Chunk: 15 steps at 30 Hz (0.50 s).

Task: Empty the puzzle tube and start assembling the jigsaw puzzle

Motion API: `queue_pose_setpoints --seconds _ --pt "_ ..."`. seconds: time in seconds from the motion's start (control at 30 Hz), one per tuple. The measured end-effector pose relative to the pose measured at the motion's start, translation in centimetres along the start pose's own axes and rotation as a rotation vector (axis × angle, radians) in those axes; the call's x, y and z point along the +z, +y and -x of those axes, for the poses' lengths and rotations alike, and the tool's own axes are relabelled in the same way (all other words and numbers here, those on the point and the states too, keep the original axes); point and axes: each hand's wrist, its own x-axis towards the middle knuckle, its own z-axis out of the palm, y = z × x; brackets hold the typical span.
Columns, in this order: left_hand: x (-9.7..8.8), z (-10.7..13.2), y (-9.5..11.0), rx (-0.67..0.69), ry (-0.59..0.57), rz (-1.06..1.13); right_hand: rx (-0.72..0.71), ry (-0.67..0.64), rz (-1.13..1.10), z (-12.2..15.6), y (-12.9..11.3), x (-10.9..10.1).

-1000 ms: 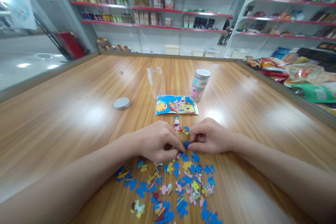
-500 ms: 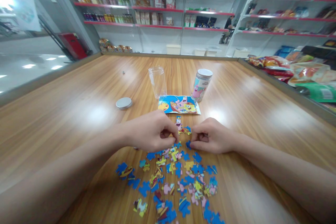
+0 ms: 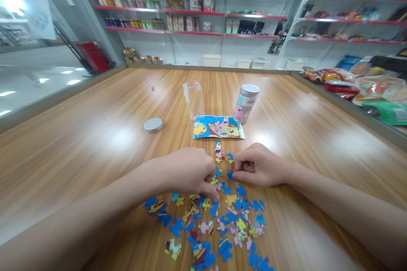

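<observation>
Loose jigsaw puzzle pieces [image 3: 225,249], mostly blue, yellow and pink, are scattered over the wooden table. My left hand [image 3: 190,171] reaches down among them, fingers bent together, the tips on a blue and pink puzzle piece [image 3: 215,209]. Its other fingers are partly hidden behind the hand. At the right, my right hand [image 3: 262,165] pinches a blue puzzle piece [image 3: 230,175] at its edge, close to the tabletop. Between and beyond the hands lies a small joined section [image 3: 218,152] with a pink cartoon figure. Behind it rests the picture sheet [image 3: 219,128].
A clear empty jar [image 3: 193,99] and a lidded, printed jar [image 3: 247,103] stand behind the sheet. A silver lid [image 3: 153,125] lies at the left. Bagged goods [image 3: 378,87] sit past the table's right edge. Stocked shelves [image 3: 193,10] line the back.
My left hand has come down and nearer to me, from beside the joined section to pieces lower in the pile. My right hand stays nearly still with its piece.
</observation>
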Motion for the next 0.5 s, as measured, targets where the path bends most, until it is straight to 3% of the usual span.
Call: queue_pose_setpoints --seconds 0.1,0.2,0.3,0.5 --pt "-0.5 0.2 -0.3 0.017 -0.024 0.011 -0.006 0.000 0.001 0.0 -0.1 0.0" --pt "-0.8 0.3 -0.8 0.007 0.034 0.001 -0.022 0.009 0.012 -0.1 0.0 -0.1" --pt "-0.6 0.1 -1.0 -0.014 0.070 -0.012 -0.065 0.044 0.030 0.0 -0.1 0.0" --pt "0.2 -0.2 -1.2 -0.038 0.034 0.043 -0.210 0.139 0.122 0.0 -1.8 1.2"
